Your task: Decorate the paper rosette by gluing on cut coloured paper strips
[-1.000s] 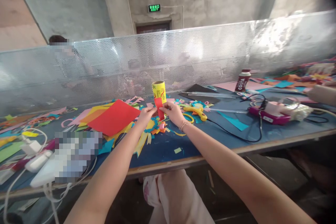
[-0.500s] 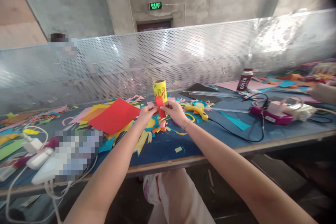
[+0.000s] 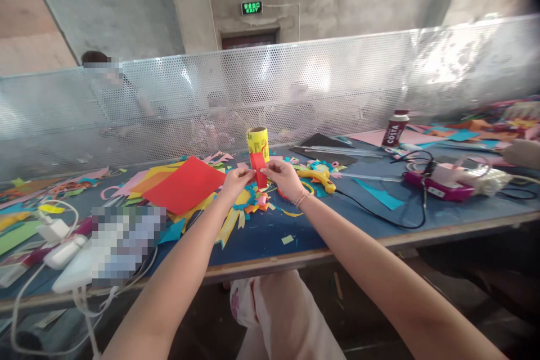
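Both my hands pinch a red paper strip (image 3: pixel 259 166), which looks bent over into a loop. My left hand (image 3: pixel 238 181) is closed on its left edge, and my right hand (image 3: pixel 283 176) is closed on the right edge. Just behind the strip stands a yellow printed tube (image 3: pixel 257 139), upright, its lower part hidden. Under my hands lies a paper rosette with a blue fringe and yellow tails (image 3: pixel 236 219). A yellow glue gun (image 3: pixel 319 179) rests on the table to the right of my right hand.
Red paper (image 3: pixel 185 184) covers other coloured sheets on the left. A phone (image 3: pixel 122 244), a white charger and cables lie near the front left edge. At right are a dark red bottle (image 3: pixel 395 128), a purple power strip (image 3: pixel 439 184) and the glue gun's black cord. A perforated metal screen (image 3: pixel 169 107) stands behind.
The red strip was straighter before; its upper part now curves over into a loop. My hands have stayed in nearly the same place, with the pinch kept.
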`<action>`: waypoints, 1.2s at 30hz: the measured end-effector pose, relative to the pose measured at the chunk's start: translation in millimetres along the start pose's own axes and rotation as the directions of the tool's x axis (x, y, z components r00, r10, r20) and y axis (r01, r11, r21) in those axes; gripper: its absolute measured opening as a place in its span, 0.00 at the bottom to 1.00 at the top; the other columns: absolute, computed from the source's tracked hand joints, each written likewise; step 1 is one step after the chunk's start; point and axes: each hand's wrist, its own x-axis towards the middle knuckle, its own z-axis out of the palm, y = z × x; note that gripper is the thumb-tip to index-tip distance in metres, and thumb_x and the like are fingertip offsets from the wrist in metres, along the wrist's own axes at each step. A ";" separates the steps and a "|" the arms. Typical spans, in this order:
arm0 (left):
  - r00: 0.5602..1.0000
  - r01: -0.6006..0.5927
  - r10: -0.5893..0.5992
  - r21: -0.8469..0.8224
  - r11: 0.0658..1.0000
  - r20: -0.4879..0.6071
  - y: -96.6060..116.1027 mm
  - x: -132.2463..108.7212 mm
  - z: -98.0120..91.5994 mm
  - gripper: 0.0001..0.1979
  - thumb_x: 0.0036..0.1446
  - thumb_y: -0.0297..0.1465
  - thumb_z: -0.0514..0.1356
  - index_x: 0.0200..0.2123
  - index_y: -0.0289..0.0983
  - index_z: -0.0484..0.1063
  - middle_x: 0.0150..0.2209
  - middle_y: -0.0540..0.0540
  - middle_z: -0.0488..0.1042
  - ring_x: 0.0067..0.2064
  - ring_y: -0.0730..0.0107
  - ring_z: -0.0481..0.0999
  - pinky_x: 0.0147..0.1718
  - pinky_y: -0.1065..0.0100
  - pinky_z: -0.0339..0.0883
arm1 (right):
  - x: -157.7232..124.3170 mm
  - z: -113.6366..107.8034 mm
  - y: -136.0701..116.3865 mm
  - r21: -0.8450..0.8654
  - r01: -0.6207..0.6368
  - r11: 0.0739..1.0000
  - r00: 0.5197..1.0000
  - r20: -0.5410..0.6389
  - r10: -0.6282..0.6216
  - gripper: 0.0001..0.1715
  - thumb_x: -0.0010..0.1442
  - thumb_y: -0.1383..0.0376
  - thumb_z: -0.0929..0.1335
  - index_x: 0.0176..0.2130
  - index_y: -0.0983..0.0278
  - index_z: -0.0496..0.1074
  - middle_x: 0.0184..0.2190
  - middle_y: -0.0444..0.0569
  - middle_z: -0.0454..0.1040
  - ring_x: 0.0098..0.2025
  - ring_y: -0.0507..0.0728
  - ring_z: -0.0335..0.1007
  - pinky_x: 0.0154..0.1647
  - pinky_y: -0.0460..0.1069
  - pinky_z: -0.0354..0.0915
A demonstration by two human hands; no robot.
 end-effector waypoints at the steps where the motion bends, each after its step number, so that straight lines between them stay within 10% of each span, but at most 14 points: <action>1: 1.000 -0.006 0.006 0.009 1.000 0.007 -0.5 0.3 -0.2 0.18 0.35 0.42 0.72 0.23 0.34 0.75 0.25 0.46 0.76 0.29 0.68 0.74 0.39 0.63 0.69 | -0.1 -0.2 -0.5 0.005 0.004 1.000 1.000 -0.007 -0.004 0.22 0.47 0.48 0.70 0.27 0.65 0.67 0.22 0.42 0.64 0.25 0.49 0.55 0.27 0.47 0.55; 36: 0.999 0.039 -0.039 -0.106 0.994 0.005 -2.6 1.4 -1.6 0.13 0.39 0.36 0.70 0.26 0.34 0.76 0.26 0.46 0.77 0.29 0.70 0.75 0.36 0.66 0.69 | 1.1 3.6 7.6 -0.065 0.020 0.998 1.000 -0.010 -0.020 0.19 0.46 0.51 0.70 0.27 0.62 0.64 0.22 0.42 0.66 0.23 0.50 0.57 0.26 0.48 0.58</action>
